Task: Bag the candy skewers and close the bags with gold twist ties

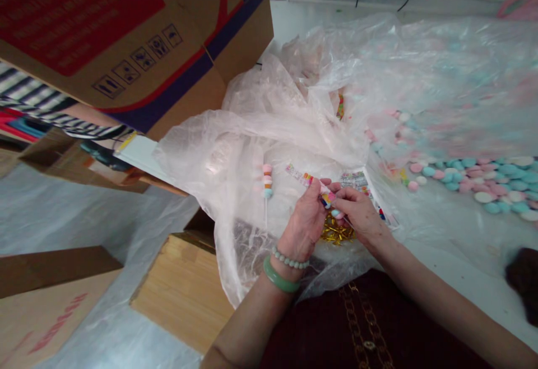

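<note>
My left hand (309,212) is closed around a small printed plastic packet (300,175), whose narrow end sticks out to the upper left. Fingers of my right hand (357,212) pinch the packet's near end. Blue and pink round candies (335,212) show just below those fingertips; whether they are inside the packet or in my right palm I cannot tell. Beneath my hands lies a heap of gold twist ties (337,233). Flat printed packets (357,180) rest behind my right hand. Left of my hands lies a filled stick of stacked candies (268,181).
Loose pink, blue and white candies (487,181) spread at right, partly under clear plastic sheeting (294,116). A large carton (180,66) stands at upper left, with part of another person's striped sleeve (33,94) beyond. Boxes (185,290) stand below the table's left edge.
</note>
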### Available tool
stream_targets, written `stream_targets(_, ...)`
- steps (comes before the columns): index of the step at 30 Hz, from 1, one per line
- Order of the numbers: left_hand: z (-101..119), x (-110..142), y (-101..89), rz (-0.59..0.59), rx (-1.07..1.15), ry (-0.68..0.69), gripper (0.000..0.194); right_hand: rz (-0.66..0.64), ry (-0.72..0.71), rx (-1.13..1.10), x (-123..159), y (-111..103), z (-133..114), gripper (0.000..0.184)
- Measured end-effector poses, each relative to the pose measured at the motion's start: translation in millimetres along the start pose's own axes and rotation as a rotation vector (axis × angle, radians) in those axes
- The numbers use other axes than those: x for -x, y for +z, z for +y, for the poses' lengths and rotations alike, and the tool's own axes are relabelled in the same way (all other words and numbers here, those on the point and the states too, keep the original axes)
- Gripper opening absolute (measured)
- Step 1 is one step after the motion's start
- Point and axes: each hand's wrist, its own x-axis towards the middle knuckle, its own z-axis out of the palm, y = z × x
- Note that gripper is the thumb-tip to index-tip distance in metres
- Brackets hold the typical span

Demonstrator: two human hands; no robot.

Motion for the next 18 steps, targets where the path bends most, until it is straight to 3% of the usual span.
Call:
stream_targets(5, -7, -3, -7.4, -0.069, -0.074, 0.023, 0.026, 0.091, -0.029, -0.001, -6, 3, 5, 0.024)
stream_targets(8, -6, -9, -12.5, -0.063, -0.035, -0.011, 0.024, 0.053, -0.068, 0.055, -4, 2, 7, 0.021)
stream_targets(10, -3, -12, -14.8, -0.028, 0.028, -0.04, 0.027, 0.028, -0.186, 0.219, 0, 1, 7, 0.02)
stream_targets(14, 0, -14, -15.9, 0.021, 0.125, -0.03, 0.032, 0.109, -0.585, 0.8, 10, -1, 6, 0.026)
stream_targets(18, 1, -12, -13.0, 0.034, 0.128, -0.049, 0.037, 0.16, -0.713, 1.01, 9, -2, 7, 0.016)
